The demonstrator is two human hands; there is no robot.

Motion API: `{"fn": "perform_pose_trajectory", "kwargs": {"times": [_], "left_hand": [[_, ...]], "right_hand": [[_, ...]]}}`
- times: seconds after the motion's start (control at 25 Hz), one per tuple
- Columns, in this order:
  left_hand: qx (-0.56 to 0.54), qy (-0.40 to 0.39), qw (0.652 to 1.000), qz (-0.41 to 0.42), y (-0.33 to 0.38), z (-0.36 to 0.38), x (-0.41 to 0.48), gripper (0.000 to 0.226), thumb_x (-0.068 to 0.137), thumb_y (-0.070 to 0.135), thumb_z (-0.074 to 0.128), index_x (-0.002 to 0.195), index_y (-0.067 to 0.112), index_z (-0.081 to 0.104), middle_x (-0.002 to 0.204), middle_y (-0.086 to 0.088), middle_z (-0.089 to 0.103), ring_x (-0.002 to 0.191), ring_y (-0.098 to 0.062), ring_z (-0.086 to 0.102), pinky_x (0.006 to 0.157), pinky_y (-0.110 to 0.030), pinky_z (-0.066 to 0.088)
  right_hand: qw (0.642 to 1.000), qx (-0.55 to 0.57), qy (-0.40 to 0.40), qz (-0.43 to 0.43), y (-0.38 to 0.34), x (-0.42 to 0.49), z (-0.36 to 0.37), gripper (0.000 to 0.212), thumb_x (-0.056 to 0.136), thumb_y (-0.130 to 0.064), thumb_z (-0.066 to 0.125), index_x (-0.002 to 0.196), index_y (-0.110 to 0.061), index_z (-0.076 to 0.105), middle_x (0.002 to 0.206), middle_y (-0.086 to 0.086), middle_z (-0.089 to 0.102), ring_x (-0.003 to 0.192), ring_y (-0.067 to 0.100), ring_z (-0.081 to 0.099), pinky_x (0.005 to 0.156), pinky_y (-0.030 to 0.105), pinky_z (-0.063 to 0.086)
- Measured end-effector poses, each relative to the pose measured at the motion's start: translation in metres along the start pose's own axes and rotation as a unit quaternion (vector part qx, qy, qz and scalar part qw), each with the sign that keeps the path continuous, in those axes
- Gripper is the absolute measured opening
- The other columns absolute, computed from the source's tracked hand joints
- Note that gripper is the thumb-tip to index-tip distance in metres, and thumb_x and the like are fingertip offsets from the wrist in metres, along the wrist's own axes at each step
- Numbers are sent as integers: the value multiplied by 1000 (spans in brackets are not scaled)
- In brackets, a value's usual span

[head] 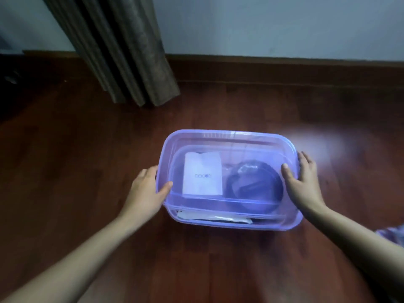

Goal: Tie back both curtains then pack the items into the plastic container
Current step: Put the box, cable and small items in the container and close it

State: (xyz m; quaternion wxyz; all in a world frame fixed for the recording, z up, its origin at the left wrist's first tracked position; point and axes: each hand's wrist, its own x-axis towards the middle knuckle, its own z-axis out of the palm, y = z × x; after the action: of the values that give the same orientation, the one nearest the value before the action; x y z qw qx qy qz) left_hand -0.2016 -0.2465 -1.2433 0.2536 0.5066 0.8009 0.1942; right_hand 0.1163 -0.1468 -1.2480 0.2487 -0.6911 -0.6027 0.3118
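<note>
2 hands (pixel 145 190) (pixel 302 182) on 1 container (pixel 229 136)

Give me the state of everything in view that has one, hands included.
plastic container: upright on the floor, packed.
lid: on the container; seal unclear.
white packet: inside, lying flat.
dark round item: inside, right of the packet.
curtain: hanging bunched; no tie in view.
left hand: grips the left rim.
right hand: presses flat on the right rim.
</note>
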Motion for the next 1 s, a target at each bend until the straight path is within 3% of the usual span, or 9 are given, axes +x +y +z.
{"fn": "perform_pose_trajectory", "kwargs": {"times": [0.12, 0.36, 0.48, 0.68, 0.8, 0.92, 1.0], "left_hand": [[18, -29, 999, -6, 1, 8, -8, 48, 83, 26, 68, 125, 9, 53, 119, -11, 59, 106, -29, 61, 95, -38, 47], [12, -36, 999, -16, -1, 21, -29, 44, 81, 23, 70, 120, 11, 55, 120, -8, 59, 101, -26, 62, 91, -36, 49], [10, -42, 999, -27, 7, 20, -30, 36, 81, 28, 70, 110, 16, 52, 118, -5, 60, 97, -23, 62, 83, -32, 48], [-44, -32, 995, -85, 23, 15, 11, 66, 90, 51, 49, 141, 13, 32, 141, -10, 49, 123, -32, 52, 101, -40, 40], [-113, -49, 986, -117, 32, 23, 54, 61, 94, 56, 36, 138, 16, 41, 140, -10, 49, 129, -30, 46, 103, -38, 36], [-41, -69, 994, -75, 34, 34, 72, 52, 97, 50, 34, 124, 10, 53, 125, -16, 59, 116, -34, 52, 86, -34, 39], [9, -64, 997, -46, 33, 39, 76, 53, 98, 49, 30, 128, 9, 49, 125, -20, 57, 117, -38, 50, 88, -37, 39]], "right_hand": [[1000, -10, -19, 12, 20, -12, -4, 56, 96, -19, 48, 143, 2, 26, 151, 17, 22, 140, 25, 23, 110, 24, 13], [999, 3, -31, 16, 36, -12, -3, 52, 94, -16, 50, 141, -1, 31, 143, 18, 38, 133, 28, 37, 108, 30, 26], [996, 45, -47, 55, 40, -12, -8, 55, 93, -19, 52, 142, -10, 30, 141, 11, 44, 128, 25, 44, 99, 27, 31], [988, 107, -49, 101, 29, 11, -14, 74, 89, -44, 53, 148, -18, 16, 150, 11, 32, 135, 25, 37, 105, 31, 28], [983, 112, -75, 121, 23, 33, -10, 72, 91, -54, 43, 148, -18, 16, 149, 9, 34, 134, 25, 37, 106, 32, 28], [985, 93, -88, 112, 27, 39, -3, 72, 87, -58, 47, 144, -21, 25, 147, 7, 38, 129, 27, 43, 106, 45, 38], [986, 84, -81, 117, 32, 42, -1, 69, 85, -58, 50, 141, -23, 31, 143, 6, 43, 127, 27, 45, 104, 46, 40]]}}
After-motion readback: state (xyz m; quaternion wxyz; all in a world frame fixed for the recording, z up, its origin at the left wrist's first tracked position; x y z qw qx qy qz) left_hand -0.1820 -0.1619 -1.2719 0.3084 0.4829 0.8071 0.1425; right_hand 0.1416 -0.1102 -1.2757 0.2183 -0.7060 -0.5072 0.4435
